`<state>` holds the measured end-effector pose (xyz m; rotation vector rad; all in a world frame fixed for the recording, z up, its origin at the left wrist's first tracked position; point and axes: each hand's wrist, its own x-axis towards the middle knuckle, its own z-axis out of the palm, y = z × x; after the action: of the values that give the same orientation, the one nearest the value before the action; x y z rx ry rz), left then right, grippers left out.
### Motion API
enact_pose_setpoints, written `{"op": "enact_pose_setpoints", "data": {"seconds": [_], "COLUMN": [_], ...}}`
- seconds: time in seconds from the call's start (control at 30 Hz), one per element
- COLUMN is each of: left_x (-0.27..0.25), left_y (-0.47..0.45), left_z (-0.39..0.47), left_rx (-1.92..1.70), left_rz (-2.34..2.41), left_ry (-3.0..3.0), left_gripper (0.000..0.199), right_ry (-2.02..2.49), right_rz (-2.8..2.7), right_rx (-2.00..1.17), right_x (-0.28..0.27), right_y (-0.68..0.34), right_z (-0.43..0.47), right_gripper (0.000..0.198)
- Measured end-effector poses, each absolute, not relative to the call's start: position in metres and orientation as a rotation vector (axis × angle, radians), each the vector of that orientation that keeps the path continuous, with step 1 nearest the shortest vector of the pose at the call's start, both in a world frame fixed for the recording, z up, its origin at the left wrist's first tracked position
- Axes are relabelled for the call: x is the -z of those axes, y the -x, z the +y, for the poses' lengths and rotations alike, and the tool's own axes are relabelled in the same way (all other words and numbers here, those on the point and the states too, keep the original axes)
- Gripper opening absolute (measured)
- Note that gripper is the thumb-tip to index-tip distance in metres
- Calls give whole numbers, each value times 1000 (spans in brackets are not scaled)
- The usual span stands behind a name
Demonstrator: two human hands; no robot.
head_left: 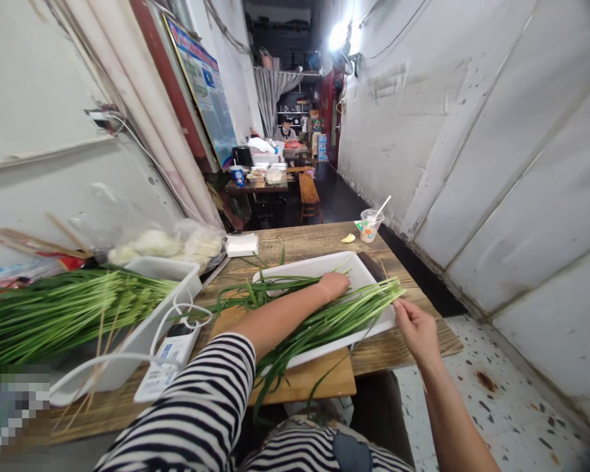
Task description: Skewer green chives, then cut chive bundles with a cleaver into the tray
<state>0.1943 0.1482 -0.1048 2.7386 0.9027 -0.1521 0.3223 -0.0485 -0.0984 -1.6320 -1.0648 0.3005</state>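
A white plastic tray [358, 269] lies slanted in front of me, with long green garlic chives [341, 314] spread across it and hanging over its near side. My left hand [335, 286] is closed over a thinner bunch towards the far side; pale stalk ends poke out past it, while its fingertips are hidden. At the tray's right end, my right hand [416, 328] pinches the pale ends of the nearer bunch between thumb and fingers. Under the tray is a wooden board [314, 383], with a few loose leaves drooping over it.
Left on the wooden table [398, 262] stands a bin [179, 288] heaped with more chives [98, 305], beside a white power strip [170, 357] with cables. Farther back are a tissue pack [242, 245] and a plastic cup [370, 229]. A person [287, 131] sits in the background.
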Motion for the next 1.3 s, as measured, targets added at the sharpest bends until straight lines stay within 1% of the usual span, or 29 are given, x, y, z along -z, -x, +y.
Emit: {"op": "enact_pose_setpoints", "data": {"seconds": [0.13, 0.23, 0.37, 0.43, 0.53, 0.67, 0.83, 1.03, 1.3], "left_x": [105, 95, 77, 70, 63, 57, 54, 52, 49], "left_y": [-193, -193, -200, -207, -216, -222, -222, -220, -221], "left_z": [149, 157, 163, 159, 148, 137, 138, 145, 141], "left_rx": [67, -85, -307, -406, -531, -567, -549, -703, -600], "left_rz": [925, 884, 768, 736, 724, 759, 763, 831, 761], "left_ry": [-2629, -2506, -2308, -2124, -1722, -1452, -1421, -1664, -1465], "left_gripper": [16, 12, 24, 26, 19, 16, 16, 16, 15], "right_ry": [1628, 1629, 1616, 1610, 1612, 1632, 1642, 1651, 1636], "right_rz": [-1083, -1093, -1111, -1127, -1148, -1189, -1234, -1220, -1225], "right_rx": [-295, -300, -321, -335, -335, -314, -320, -315, -325], "right_x": [96, 95, 93, 92, 88, 85, 84, 86, 82], "right_y": [-322, -322, -322, -322, -322, -323, -324, -325, -324], "right_z": [-50, -51, -47, -43, -38, -37, -39, -36, -37], "right_gripper": [44, 43, 44, 44, 44, 42, 42, 44, 45]}}
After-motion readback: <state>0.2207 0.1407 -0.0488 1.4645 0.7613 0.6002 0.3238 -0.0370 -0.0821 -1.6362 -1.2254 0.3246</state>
